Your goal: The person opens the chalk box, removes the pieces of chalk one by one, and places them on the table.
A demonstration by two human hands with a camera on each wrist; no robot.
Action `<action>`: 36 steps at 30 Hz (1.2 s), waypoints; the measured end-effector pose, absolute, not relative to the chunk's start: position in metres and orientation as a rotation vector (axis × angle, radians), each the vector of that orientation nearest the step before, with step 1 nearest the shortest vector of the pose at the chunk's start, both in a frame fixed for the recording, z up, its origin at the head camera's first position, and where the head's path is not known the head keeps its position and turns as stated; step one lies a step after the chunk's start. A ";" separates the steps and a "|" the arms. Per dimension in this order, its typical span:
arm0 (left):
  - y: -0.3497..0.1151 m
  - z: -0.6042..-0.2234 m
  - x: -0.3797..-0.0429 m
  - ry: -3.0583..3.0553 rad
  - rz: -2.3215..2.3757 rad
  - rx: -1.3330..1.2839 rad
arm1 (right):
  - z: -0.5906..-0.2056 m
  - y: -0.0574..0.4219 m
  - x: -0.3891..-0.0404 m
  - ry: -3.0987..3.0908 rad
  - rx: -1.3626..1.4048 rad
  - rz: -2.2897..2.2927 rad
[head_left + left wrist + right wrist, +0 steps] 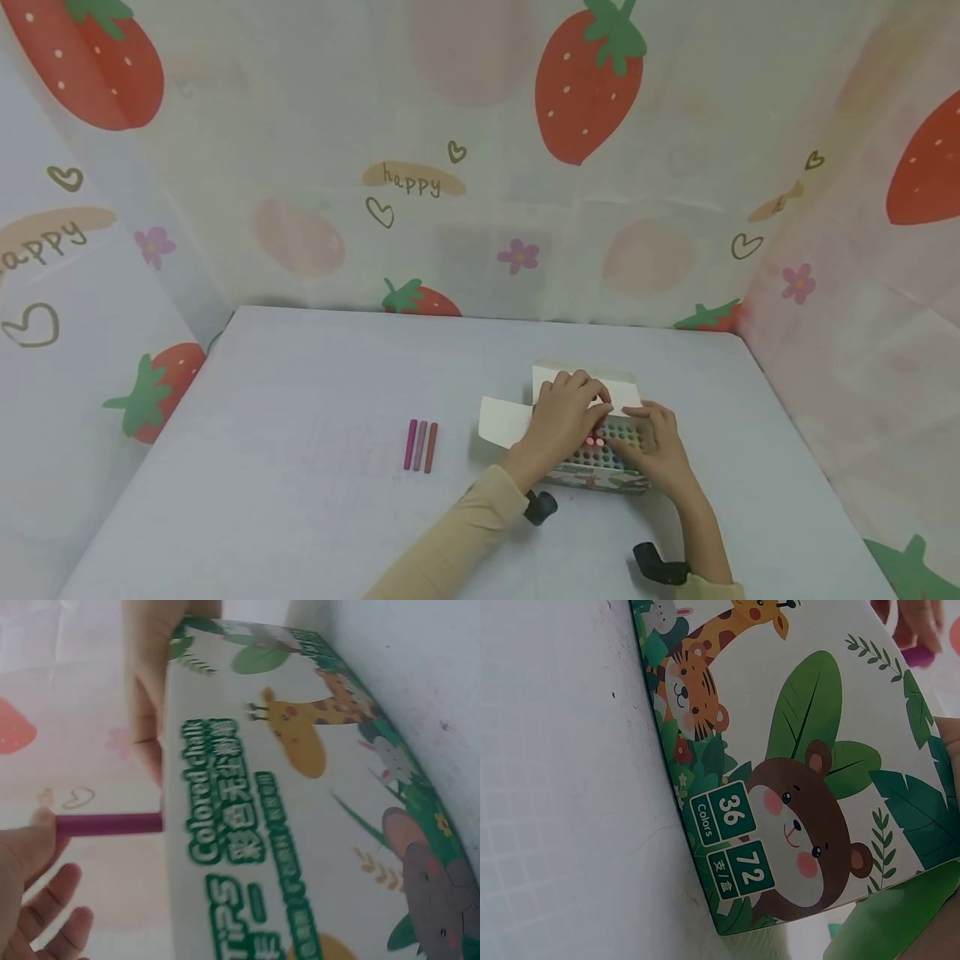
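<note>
A chalk box [600, 479] lies with its lid flaps raised, its chalk tips showing in rows. Over its left part, my left hand [566, 417] reaches down with bent fingers. In the left wrist view, my left thumb and fingers pinch a magenta chalk stick [109, 824], its far end at the box's edge and partly hidden behind it. My right hand [665, 454] rests at the right end of the box, thumb over the chalk tips and forefinger near the back flap. Some of its fingers are hidden.
Three chalk sticks [419, 446], magenta, mauve and reddish, lie side by side on the white table [315, 517], left of the box. An open side flap [502, 421] sticks out leftward. A strawberry-printed curtain [480, 108] stands behind the table and along its sides.
</note>
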State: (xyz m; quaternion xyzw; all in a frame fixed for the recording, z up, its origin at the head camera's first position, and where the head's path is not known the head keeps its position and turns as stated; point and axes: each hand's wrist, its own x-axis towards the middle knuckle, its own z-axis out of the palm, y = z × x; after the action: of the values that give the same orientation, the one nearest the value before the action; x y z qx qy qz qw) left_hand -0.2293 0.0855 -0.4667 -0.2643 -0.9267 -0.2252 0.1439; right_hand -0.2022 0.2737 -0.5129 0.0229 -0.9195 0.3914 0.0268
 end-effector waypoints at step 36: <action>-0.017 -0.470 -0.207 -2.302 -1.392 -0.655 | -0.512 0.271 -0.201 -2.848 0.064 1.222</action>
State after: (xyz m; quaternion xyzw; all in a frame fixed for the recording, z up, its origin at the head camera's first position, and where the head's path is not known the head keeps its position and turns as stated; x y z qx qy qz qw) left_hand -0.2065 -0.0170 -0.4697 -0.2323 -0.8171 -0.4941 0.1851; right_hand -0.2008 0.2708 -0.5116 0.0207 -0.9186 0.3941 0.0212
